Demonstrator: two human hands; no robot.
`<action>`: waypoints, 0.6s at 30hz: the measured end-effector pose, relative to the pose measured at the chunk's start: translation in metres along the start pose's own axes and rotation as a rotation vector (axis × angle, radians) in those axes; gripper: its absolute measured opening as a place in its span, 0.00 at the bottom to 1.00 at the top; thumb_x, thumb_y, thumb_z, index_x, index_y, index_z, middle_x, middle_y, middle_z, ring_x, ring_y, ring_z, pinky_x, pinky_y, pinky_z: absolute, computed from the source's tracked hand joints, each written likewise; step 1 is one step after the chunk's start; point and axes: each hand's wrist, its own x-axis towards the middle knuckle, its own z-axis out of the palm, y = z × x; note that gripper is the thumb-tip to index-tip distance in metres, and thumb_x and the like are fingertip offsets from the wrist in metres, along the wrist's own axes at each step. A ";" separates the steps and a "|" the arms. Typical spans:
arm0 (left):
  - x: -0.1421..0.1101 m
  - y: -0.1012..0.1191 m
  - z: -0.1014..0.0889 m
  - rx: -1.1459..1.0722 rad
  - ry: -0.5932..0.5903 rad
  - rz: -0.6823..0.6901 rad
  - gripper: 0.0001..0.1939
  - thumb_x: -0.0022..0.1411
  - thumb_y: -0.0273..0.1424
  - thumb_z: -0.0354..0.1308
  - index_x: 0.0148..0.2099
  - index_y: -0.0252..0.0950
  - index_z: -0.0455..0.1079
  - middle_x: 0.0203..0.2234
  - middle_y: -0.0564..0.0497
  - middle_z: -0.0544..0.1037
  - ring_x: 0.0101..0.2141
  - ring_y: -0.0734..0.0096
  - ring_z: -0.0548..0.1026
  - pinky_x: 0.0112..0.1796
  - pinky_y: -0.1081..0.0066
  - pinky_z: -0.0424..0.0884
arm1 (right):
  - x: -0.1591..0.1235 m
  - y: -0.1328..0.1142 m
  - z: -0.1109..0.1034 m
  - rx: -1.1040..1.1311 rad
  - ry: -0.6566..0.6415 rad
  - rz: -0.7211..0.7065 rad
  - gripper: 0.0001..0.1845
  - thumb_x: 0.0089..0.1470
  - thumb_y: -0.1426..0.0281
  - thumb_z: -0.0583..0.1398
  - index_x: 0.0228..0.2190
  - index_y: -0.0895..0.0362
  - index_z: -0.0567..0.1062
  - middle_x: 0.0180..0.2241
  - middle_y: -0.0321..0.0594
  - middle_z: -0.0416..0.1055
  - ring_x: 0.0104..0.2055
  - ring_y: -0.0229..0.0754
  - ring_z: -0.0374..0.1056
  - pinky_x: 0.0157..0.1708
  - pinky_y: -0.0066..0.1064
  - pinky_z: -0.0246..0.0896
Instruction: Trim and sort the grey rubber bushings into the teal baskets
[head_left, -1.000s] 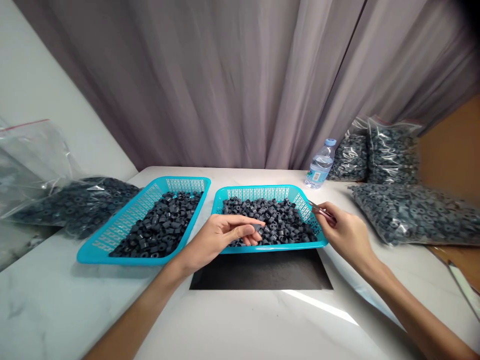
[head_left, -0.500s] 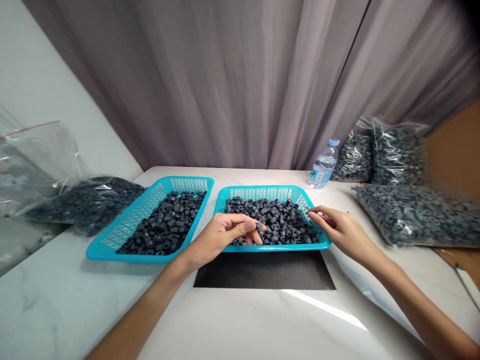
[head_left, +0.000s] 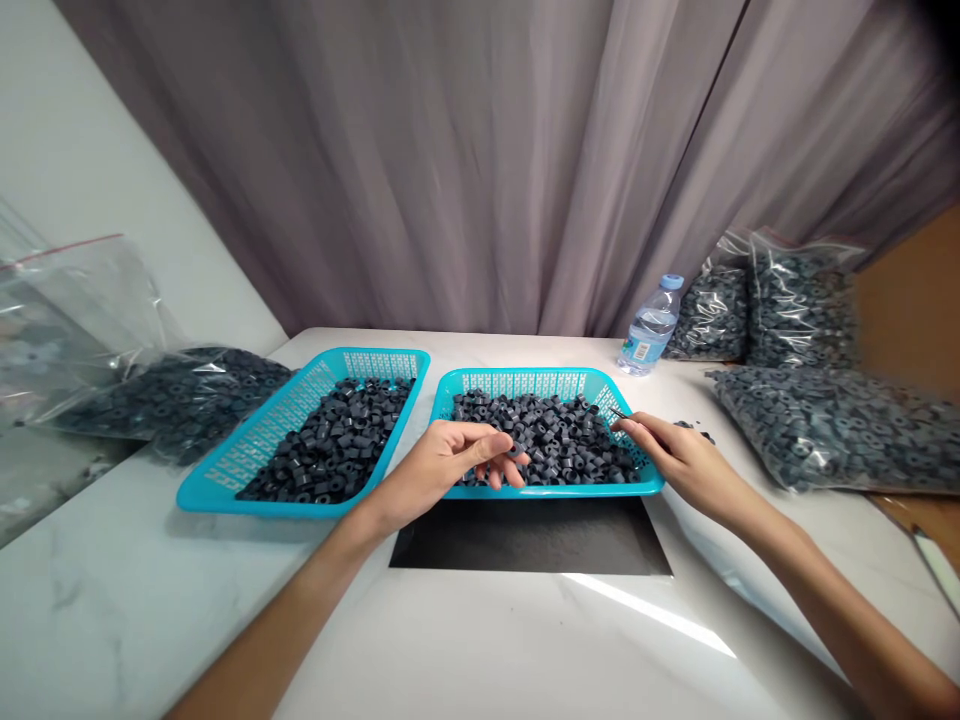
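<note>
My left hand [head_left: 469, 455] is pinched over the front left of the right basket. Thumb and forefinger grip a small dark grey plastic ring [head_left: 514, 450], partly hidden by the fingertips. Over the right rim of that basket, my right hand [head_left: 667, 448] is closed around a thin, dark, pointed tool [head_left: 618, 413]; most of it lies inside the fingers, so its kind is unclear. The tool's tip is apart from the ring. Below both hands, the turquoise right basket [head_left: 555, 491] holds a heap of dark grey plastic rings [head_left: 547, 430].
Another turquoise basket [head_left: 225, 460] with similar rings stands at left. A dark flat sheet [head_left: 532, 535] lies before the right basket. Small dark bits [head_left: 705, 436] lie behind my right hand. A water bottle [head_left: 651, 330] and filled plastic bags [head_left: 840, 420] stand at right; another bag [head_left: 202, 390] rests left.
The ring in my left fingers has turned and sits closer to the fingertips. My right hand's tool has shifted slightly, its tip now raised. More dark bits show behind the right hand.
</note>
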 end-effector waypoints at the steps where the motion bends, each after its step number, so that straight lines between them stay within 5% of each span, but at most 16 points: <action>1: 0.000 0.001 -0.002 0.040 0.032 0.009 0.18 0.68 0.42 0.59 0.37 0.32 0.80 0.32 0.44 0.84 0.29 0.71 0.76 0.33 0.72 0.73 | 0.000 0.000 0.000 0.002 0.007 -0.012 0.25 0.68 0.50 0.46 0.42 0.48 0.78 0.31 0.37 0.79 0.33 0.49 0.75 0.34 0.33 0.64; 4: -0.001 0.008 -0.022 0.226 0.271 0.048 0.14 0.64 0.42 0.63 0.39 0.36 0.80 0.34 0.48 0.85 0.35 0.66 0.80 0.40 0.70 0.74 | 0.001 0.002 0.000 0.008 0.025 -0.043 0.24 0.68 0.51 0.47 0.41 0.48 0.78 0.31 0.37 0.80 0.33 0.48 0.76 0.34 0.32 0.64; 8: -0.017 0.011 -0.079 0.654 0.735 -0.009 0.13 0.63 0.41 0.63 0.44 0.38 0.78 0.40 0.50 0.83 0.42 0.61 0.79 0.47 0.66 0.71 | 0.002 0.001 -0.001 0.002 0.006 -0.045 0.24 0.69 0.51 0.46 0.38 0.49 0.77 0.29 0.36 0.78 0.31 0.47 0.74 0.34 0.32 0.62; 10: -0.027 0.007 -0.108 0.952 0.749 -0.201 0.13 0.65 0.42 0.59 0.44 0.39 0.77 0.37 0.51 0.82 0.40 0.59 0.78 0.46 0.63 0.70 | 0.002 0.000 -0.001 -0.004 0.002 -0.037 0.25 0.69 0.50 0.46 0.38 0.49 0.76 0.29 0.36 0.78 0.31 0.48 0.74 0.33 0.32 0.61; 13: -0.034 0.001 -0.132 1.027 0.741 -0.255 0.13 0.62 0.37 0.62 0.44 0.35 0.78 0.37 0.48 0.80 0.38 0.55 0.76 0.45 0.59 0.69 | 0.001 -0.002 -0.002 -0.022 -0.002 -0.031 0.25 0.69 0.51 0.46 0.39 0.49 0.76 0.27 0.36 0.76 0.31 0.48 0.74 0.31 0.31 0.60; 18: -0.017 0.004 -0.100 1.016 0.676 -0.049 0.17 0.66 0.41 0.58 0.50 0.36 0.75 0.49 0.46 0.77 0.48 0.57 0.73 0.52 0.63 0.66 | 0.002 -0.002 -0.002 -0.005 0.026 -0.075 0.24 0.68 0.51 0.46 0.39 0.49 0.77 0.27 0.38 0.77 0.30 0.49 0.74 0.32 0.33 0.62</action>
